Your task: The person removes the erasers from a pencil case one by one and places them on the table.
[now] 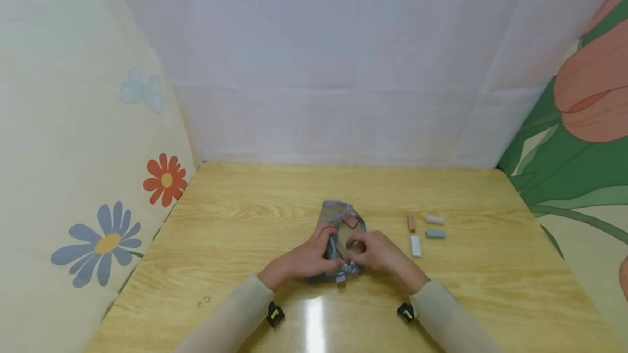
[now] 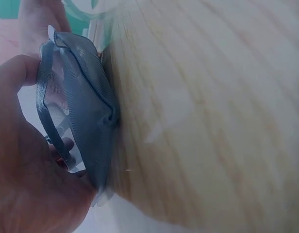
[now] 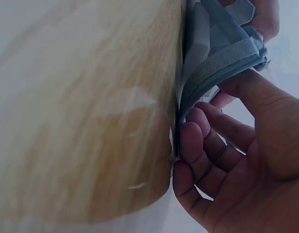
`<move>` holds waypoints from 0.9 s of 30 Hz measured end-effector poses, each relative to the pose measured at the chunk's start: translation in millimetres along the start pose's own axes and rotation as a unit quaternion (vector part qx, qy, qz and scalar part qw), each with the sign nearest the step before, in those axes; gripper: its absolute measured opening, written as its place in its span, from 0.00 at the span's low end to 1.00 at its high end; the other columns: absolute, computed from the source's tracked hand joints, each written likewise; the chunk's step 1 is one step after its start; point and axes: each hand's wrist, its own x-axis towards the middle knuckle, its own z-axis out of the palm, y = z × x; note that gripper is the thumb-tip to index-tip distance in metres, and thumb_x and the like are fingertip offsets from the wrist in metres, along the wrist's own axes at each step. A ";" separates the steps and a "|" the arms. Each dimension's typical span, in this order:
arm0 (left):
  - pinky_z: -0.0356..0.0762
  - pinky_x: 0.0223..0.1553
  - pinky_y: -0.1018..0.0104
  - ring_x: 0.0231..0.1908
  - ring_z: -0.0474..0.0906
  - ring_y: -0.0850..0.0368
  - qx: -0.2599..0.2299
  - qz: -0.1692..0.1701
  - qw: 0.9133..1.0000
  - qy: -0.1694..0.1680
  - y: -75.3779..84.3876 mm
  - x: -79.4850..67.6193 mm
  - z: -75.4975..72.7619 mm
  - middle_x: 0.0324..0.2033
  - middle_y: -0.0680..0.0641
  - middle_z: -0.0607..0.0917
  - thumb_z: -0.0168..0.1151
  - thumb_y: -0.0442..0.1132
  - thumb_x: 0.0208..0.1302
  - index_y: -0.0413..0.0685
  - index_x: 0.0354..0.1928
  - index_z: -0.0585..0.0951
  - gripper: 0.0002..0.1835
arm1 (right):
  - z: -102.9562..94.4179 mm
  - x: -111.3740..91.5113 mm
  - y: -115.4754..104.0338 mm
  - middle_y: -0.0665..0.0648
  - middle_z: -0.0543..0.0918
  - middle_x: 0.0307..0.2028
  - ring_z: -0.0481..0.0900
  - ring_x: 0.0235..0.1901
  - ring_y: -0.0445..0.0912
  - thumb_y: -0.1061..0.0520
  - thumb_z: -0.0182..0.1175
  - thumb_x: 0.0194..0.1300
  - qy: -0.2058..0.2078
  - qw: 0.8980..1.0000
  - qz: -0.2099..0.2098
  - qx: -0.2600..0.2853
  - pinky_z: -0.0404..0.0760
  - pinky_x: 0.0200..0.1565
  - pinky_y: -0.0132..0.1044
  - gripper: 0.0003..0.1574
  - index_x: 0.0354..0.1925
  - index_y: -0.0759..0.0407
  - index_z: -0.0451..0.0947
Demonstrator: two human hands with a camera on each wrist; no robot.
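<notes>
Apparently, the pouch [image 1: 330,212] is gripped by fingers [image 1: 326,229] of the left hand [image 1: 305,255] and right hand [image 1: 381,253]. A pink piece [image 1: 350,219] seems stowed; four small pieces [image 1: 435,234] are left outside.

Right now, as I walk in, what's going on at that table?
A person is handling a blue-grey pouch at a wooden table. The left hand holds the pouch, and the right hand is at its opening; whether that hand grips anything is hard to tell. A pinkish piece shows inside the pouch. To the right of the hands, four small pieces lie on the table: an orange one, a pale cylinder, a blue one and a white one.
</notes>
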 end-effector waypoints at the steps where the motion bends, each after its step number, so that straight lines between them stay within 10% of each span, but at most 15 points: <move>1: 0.73 0.64 0.55 0.63 0.69 0.48 0.000 0.002 1.000 0.001 0.0 0.2 -0.4 0.72 0.44 0.57 0.59 0.61 0.65 0.41 0.72 0.60 0.44 | -0.2 0.5 -0.3 0.45 0.78 0.25 0.73 0.25 0.39 0.54 0.72 0.61 0.000 1.000 -0.002 -0.002 0.74 0.28 0.32 0.15 0.46 0.55 0.84; 27: 0.70 0.66 0.55 0.66 0.66 0.48 -0.010 -0.007 1.000 -0.011 2.9 -1.4 -3.0 0.73 0.44 0.54 0.58 0.62 0.65 0.42 0.73 0.59 0.44 | -2.0 7.4 -6.5 0.45 0.80 0.24 0.74 0.26 0.39 0.57 0.71 0.57 -0.012 0.997 0.014 -0.068 0.76 0.31 0.34 0.06 0.32 0.51 0.81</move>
